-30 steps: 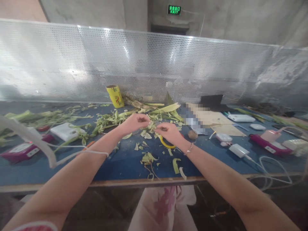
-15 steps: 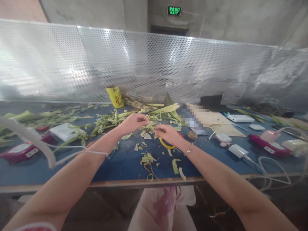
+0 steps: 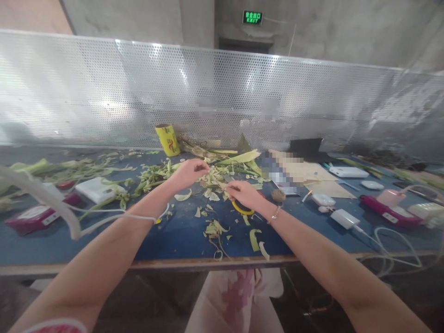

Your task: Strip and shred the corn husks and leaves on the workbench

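My left hand (image 3: 190, 174) is closed, thumb and fingertips pressed together over a heap of pale green plant scraps (image 3: 212, 182). Whatever it pinches, if anything, is too small to make out. Facing it from the right, my right hand (image 3: 243, 192) is also in a pinch at the heap's edge, and I cannot make out what lies between its fingertips. Under the right hand shows part of a yellow ring-shaped handle (image 3: 240, 209). Beside my left wrist lies a bunch of green stems and buds (image 3: 152, 178). A clump of peelings (image 3: 215, 229) lies nearer the table edge.
A yellow cardboard tube (image 3: 168, 140) stands before the perforated metal screen (image 3: 138, 92). Purple power strips (image 3: 391, 212) and white chargers (image 3: 344, 218) with cables lie on the right. A white cable (image 3: 104, 213) crosses my left forearm. A brown ball (image 3: 278, 195) sits right of my hand.
My left hand has drawn slightly left, away from the right hand, so the gap between them is wider. My right hand stays nearly in place. The view has shifted slightly.
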`<state>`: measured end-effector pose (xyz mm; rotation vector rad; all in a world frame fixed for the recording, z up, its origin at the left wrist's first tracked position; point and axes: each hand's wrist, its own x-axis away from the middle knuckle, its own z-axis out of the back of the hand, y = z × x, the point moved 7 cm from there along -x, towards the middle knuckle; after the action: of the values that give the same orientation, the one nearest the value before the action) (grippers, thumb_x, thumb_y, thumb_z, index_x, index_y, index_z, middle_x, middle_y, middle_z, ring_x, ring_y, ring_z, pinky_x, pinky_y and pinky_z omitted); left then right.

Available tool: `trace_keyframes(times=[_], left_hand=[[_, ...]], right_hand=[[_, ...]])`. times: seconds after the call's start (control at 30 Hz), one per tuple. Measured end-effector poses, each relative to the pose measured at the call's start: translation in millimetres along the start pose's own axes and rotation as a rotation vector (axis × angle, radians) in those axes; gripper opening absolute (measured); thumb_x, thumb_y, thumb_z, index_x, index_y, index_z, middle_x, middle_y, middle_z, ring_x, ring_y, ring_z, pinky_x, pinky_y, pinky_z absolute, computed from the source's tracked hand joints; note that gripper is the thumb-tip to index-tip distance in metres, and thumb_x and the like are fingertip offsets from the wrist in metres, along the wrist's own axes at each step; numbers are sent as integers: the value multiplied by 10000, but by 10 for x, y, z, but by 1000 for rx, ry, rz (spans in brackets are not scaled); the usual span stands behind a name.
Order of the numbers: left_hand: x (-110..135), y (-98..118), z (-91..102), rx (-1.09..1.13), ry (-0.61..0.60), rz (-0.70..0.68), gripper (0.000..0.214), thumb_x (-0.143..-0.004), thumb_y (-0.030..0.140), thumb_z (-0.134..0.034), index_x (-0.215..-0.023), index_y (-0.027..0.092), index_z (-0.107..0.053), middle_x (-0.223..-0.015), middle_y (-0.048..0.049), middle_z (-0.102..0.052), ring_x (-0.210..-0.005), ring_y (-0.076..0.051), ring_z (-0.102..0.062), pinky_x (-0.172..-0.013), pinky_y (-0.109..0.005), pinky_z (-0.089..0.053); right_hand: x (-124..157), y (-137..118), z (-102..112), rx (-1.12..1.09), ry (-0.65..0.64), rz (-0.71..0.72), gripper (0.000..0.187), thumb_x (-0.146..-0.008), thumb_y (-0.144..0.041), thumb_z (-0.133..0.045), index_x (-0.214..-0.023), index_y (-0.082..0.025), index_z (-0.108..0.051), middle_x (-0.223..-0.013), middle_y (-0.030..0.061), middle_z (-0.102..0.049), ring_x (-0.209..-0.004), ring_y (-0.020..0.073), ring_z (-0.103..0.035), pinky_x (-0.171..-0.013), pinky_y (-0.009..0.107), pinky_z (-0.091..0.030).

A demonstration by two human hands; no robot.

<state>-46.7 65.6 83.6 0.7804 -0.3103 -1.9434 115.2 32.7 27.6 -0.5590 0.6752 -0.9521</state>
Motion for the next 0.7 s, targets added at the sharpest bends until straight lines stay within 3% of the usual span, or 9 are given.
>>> trace_keyframes(times=[0.3,0.47,0.57,0.7], left_hand=[[-7,-31,75,-11,42,27,250,-695,380,-570,-779,163,-661,-723,-31,-652,-655,-149,-558,-612,-253,-409],[-55,-170,143,-28,38,50,218,-692,353,-582,-775,172,-671,-769,-30,-679,-703,-158,-590,-663,-243,-425],[-52,-346,480,-185,139,129,205,-691,317,-582,-778,164,-686,-805,-36,-687,-741,-165,-595,-699,-237,-419],[110,-573,1350,-389,419,296,322,-740,321,-523,-914,103,-684,-824,-33,-684,-777,-152,-573,-748,-230,-398]], right_hand=[[-39,124,-26,35,1,1,241,-824,-320,-466,-692,-171,-600,-591,-4,-590,-539,112,-539,-560,230,-395],[-27,116,-59,32,-36,-1,222,-817,-300,-468,-793,-169,-646,-585,-2,-597,-518,110,-541,-530,223,-389],[-18,124,-71,39,-39,-11,219,-808,-277,-463,-804,-165,-650,-579,-1,-595,-524,113,-549,-534,222,-392],[-26,161,-122,25,-63,-16,225,-801,-297,-469,-795,-166,-652,-566,2,-595,-517,118,-549,-520,220,-389]])
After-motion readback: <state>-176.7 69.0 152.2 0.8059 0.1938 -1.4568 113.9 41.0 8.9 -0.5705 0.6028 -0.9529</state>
